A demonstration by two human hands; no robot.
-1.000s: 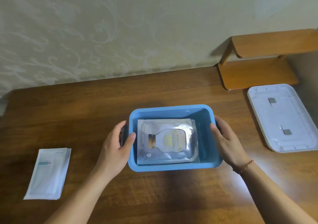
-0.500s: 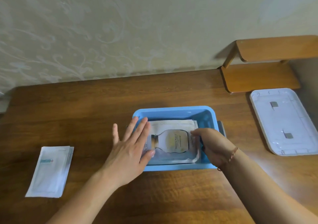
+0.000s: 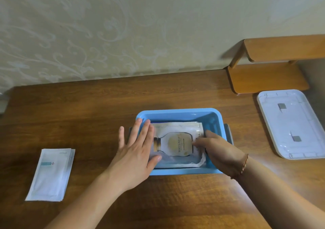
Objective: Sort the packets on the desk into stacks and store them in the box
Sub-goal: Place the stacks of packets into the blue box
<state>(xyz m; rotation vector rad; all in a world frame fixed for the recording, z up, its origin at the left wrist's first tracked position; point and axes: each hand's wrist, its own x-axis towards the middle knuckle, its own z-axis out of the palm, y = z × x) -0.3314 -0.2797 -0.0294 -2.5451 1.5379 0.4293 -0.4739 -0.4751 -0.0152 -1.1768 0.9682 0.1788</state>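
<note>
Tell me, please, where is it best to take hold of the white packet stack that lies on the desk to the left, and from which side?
Probably by one long edge of the white packet stack. It lies flat on the desk, so the fingers cannot go round it from above. The left hand is nearer; coming from the right, it could slide fingertips under that edge, thumb on top, pinching all layers together.

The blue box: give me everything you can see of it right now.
The blue box is a shallow rectangular tub, seemingly plastic, with rounded corners and a dark handle on its right end. It sits upright on the wooden desk, lid off. Silver packets with a bottle print lie flat inside, toward its left. The left hand lies flat across its left rim and the packets; the right hand reaches inside at the packets' right edge.
</note>
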